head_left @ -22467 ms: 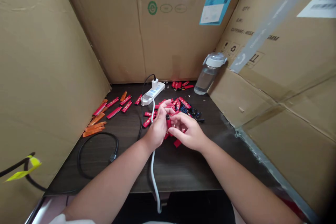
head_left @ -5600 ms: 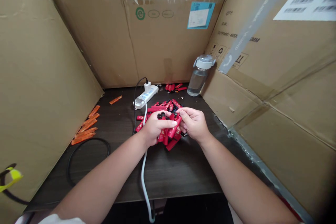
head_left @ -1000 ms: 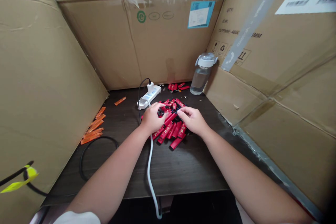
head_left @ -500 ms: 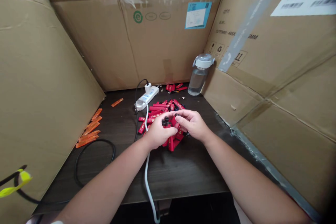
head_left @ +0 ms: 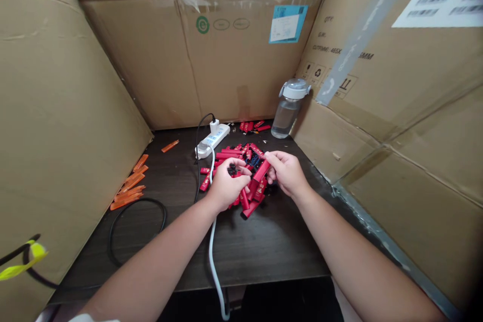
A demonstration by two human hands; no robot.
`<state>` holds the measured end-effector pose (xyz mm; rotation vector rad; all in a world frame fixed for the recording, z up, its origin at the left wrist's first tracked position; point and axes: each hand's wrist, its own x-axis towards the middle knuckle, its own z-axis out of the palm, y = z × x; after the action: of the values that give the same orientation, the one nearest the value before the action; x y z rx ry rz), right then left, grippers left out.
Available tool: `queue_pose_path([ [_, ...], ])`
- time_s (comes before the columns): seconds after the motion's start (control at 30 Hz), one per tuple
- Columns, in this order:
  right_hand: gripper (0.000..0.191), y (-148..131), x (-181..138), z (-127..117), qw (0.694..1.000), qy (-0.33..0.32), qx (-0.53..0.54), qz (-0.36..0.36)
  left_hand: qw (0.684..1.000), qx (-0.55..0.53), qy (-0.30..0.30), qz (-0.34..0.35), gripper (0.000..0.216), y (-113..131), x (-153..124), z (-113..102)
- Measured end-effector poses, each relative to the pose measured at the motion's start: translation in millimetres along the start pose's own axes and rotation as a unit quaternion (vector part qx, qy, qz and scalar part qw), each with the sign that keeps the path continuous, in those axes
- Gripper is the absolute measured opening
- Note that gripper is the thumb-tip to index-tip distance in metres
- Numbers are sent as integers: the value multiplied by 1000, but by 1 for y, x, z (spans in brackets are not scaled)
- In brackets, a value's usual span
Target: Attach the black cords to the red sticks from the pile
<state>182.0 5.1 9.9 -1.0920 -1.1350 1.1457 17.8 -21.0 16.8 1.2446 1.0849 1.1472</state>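
A heap of red bar-shaped pieces (head_left: 226, 156), several with pale print and some with dark ends, lies on the dark table. Over the heap's right side, my right hand (head_left: 289, 175) pinches one red bar (head_left: 261, 171) between thumb and fingers, tilted with its upper end at the thumb. My left hand (head_left: 226, 187) is curled at the heap's left side around small black pieces (head_left: 233, 168); their exact kind is too small to tell. Its fingertips are close to other red bars, and the palm hides part of the heap. Dark blue wires (head_left: 255, 161) show between the hands.
A white power strip (head_left: 212, 141) with a plug and cables stands behind the heap. More red pieces (head_left: 249, 127) lie at the back, beside a water bottle (head_left: 287, 110). Orange strips (head_left: 130, 186) and a looped black cable (head_left: 164, 216) are at left. Cardboard walls (head_left: 234, 70) enclose the table.
My hands have moved apart. The right one has shifted slightly right, with a red bar now plainly visible in its pinch. My left hand stays curled around the black pieces.
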Motion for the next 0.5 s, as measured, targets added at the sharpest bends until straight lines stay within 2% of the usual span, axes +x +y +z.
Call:
queue_pose_path([
  [0.1,32,-2,-6,4,998,-17,-60,5,977,177,19,121,24,4,-3,1],
  [0.17,29,-3,-11,9,995,-37,-96,-7,955,251,9,161,22,6,-7,3],
  [0.3,27,-4,-17,13,993,-65,-101,-11,941,291,-1,174,22,8,-11,6],
  [0.5,33,-5,-16,11,990,-130,-39,30,949,276,14,151,17,8,-11,5],
])
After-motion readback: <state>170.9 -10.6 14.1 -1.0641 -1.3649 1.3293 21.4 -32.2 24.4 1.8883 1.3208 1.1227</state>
